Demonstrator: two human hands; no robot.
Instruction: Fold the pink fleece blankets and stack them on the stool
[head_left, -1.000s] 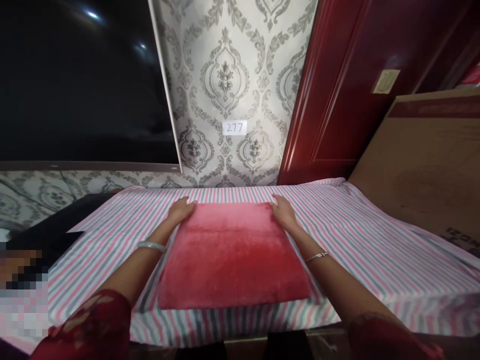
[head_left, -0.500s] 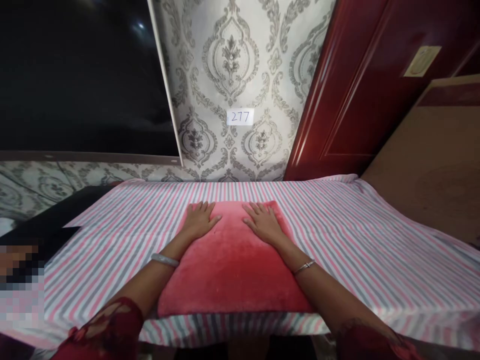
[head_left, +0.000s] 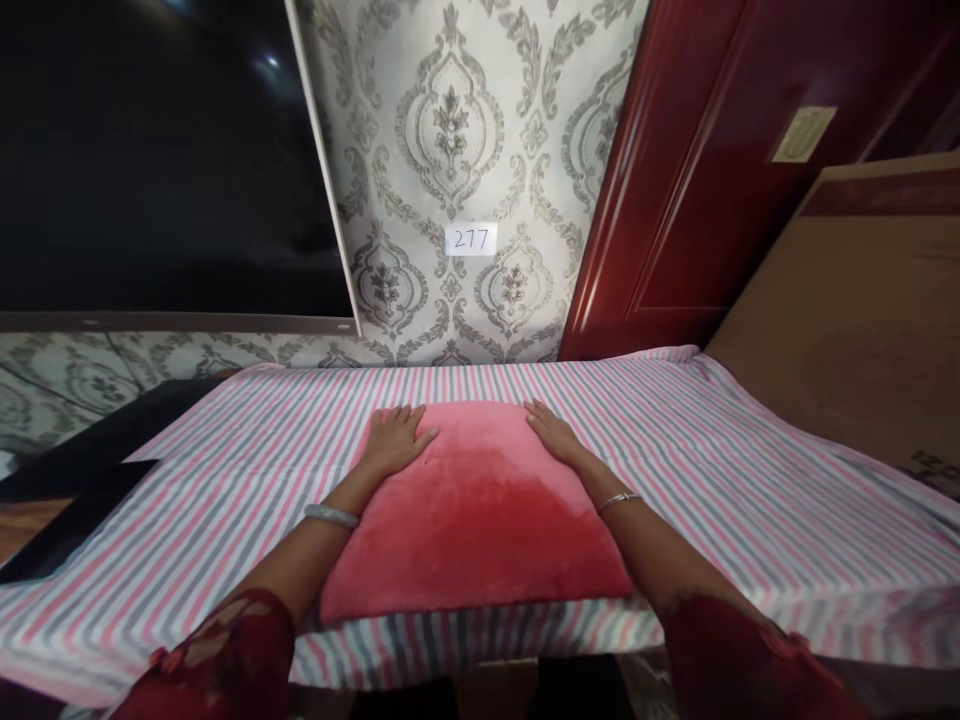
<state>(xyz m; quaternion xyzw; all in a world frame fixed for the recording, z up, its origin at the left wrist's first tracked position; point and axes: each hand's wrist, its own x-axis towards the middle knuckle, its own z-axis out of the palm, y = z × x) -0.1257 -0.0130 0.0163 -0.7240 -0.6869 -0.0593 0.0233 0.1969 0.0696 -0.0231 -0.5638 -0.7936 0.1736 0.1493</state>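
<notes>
A plush pinkish-red cloth [head_left: 465,520] lies flat in a near-square at the middle of the surface, its near edge close to the front edge. My left hand [head_left: 395,440] rests palm down on its far left corner, fingers stretched out and the thumb apart. At the far right corner my right hand [head_left: 553,432] lies along the cloth's edge, fingers extended. Neither hand grips anything. Part of the cloth's right edge is hidden under my right hand and forearm.
A pink, grey and white striped cover [head_left: 720,480] drapes the table. Behind it stand a patterned wall with a paper label [head_left: 471,239], a dark screen [head_left: 165,170] at left and a dark red door [head_left: 690,180]. A cardboard box [head_left: 855,320] leans at the right.
My right hand has slid outward to the cloth's right edge, leaving a lighter smoothed patch. My left hand stays on the far left corner. The view has shifted slightly.
</notes>
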